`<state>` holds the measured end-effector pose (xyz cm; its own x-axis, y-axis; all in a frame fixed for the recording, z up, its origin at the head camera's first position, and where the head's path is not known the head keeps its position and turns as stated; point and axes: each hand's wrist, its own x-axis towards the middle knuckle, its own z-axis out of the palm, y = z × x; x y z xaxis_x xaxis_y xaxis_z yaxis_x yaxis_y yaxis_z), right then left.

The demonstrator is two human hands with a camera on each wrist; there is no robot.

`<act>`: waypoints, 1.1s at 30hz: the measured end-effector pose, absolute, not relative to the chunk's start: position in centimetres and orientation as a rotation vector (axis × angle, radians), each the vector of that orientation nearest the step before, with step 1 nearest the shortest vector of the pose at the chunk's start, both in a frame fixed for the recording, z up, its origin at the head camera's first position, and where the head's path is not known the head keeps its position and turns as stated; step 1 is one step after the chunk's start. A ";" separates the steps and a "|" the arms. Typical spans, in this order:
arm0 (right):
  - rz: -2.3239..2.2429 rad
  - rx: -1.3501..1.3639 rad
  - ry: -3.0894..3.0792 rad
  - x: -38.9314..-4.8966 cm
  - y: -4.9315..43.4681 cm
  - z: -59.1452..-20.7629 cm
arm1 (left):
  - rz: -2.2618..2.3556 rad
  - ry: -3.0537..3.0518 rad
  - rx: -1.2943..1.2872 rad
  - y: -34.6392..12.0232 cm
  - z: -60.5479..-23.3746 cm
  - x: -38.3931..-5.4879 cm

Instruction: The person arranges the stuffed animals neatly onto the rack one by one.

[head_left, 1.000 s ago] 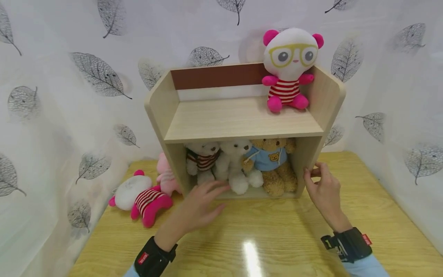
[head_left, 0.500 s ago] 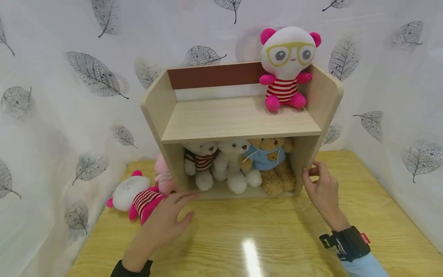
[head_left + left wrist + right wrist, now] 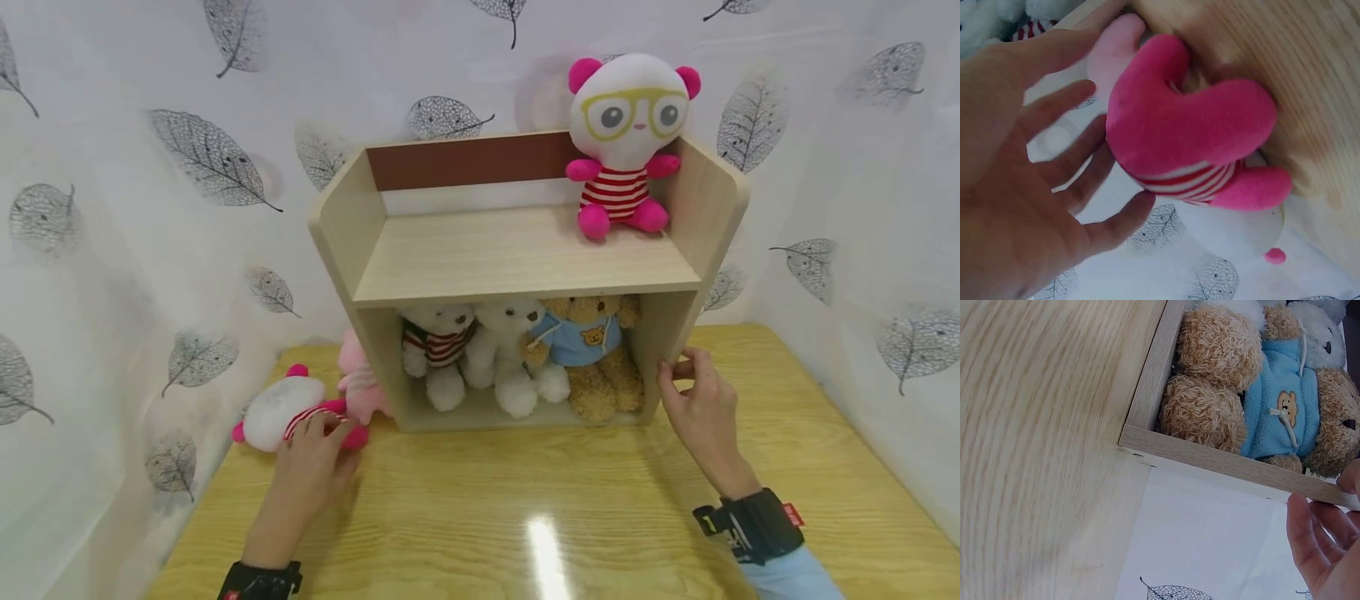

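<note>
I am seeing four toys already on the shelf (image 3: pixel 525 258). My left hand (image 3: pixel 303 471) is reaching with spread fingers, touching the striped toy (image 3: pixel 288 410) lying on the table (image 3: pixel 600 517) (not gripped yet); my right hand (image 3: pixel 701 412) is pinching the shelf's side.

The left hand (image 3: pixel 311 467) is sweeping across the tabletop (image 3: pixel 525 500) from the lower middle of the frame, at the shelf's open front, toward the lower left. Its fingers (image 3: pixel 1094 147) are now spreading onto the pink-and-white striped plush toy (image 3: pixel 300 412) lying at left.
</note>
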<state>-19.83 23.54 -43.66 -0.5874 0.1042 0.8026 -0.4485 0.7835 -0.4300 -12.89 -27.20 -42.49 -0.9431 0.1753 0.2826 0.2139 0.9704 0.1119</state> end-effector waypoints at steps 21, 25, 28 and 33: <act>0.773 0.253 -2.079 -19.9 23.6 -43.6 | -0.213 -2.591 0.214 -28.8 -42.9 -12.4; 0.774 0.248 -2.076 -19.9 23.6 -43.7 | -0.252 -2.485 0.243 -29.3 -40.9 -11.8; 0.775 0.239 -2.075 -19.9 23.6 -43.8 | -0.354 -2.494 0.306 -29.4 -38.6 -11.1; 0.770 0.233 -2.080 -19.9 23.6 -43.8 | -0.650 -2.602 0.335 -29.2 -35.5 -10.5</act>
<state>-19.89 23.61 -43.78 -0.5948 0.1162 0.7955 -0.4300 0.7901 -0.4369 -10.46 -29.22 -35.54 -0.8759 -0.3294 0.3527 -0.1248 0.8606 0.4938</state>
